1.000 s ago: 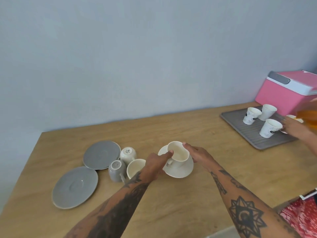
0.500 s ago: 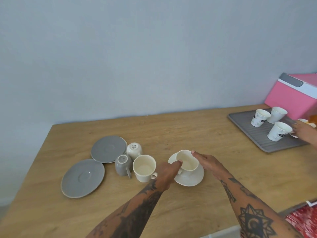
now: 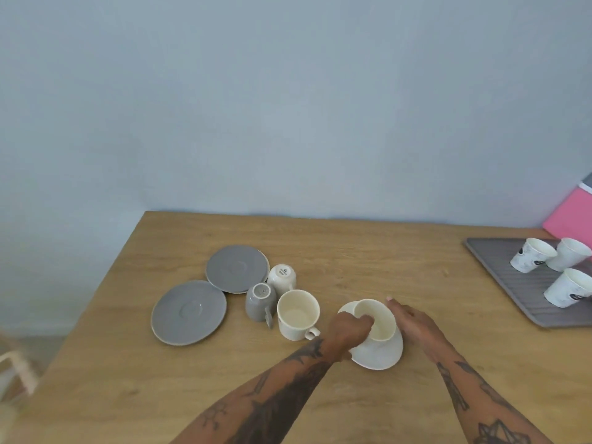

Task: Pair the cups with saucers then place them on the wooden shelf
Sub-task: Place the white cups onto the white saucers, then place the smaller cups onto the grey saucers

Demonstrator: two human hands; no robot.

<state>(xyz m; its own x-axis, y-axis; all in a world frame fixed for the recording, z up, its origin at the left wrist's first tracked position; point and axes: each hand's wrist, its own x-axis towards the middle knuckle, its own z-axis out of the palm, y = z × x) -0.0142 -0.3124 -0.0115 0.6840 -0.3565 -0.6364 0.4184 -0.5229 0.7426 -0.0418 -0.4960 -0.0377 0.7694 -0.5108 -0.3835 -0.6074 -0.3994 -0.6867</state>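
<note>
A cream cup [image 3: 379, 322] stands on a white saucer [image 3: 381, 354] near the middle of the wooden table [image 3: 352, 251]. My left hand [image 3: 347, 331] grips the cup's left side at the handle. My right hand [image 3: 413, 325] rests with fingers together against the cup's right side and the saucer's edge. To the left stand an upright cream cup [image 3: 298, 314], an upturned grey cup [image 3: 261, 301] and an upturned white cup [image 3: 282, 278]. Two grey saucers [image 3: 237, 268] [image 3: 189, 312] lie further left, bare. No shelf shows in this view.
A grey ribbed tray [image 3: 512, 283] at the right edge carries three white paper cups [image 3: 531, 258]. A pink cooler box [image 3: 570, 219] stands behind it. The wall runs along the table's far edge. A pale wooden piece [image 3: 16, 370] shows at lower left below the table.
The view has swung to the left, so the tray and the pink box slid toward the right edge. The other person's hand at the tray is out of sight. My hands stay on the cup and saucer.
</note>
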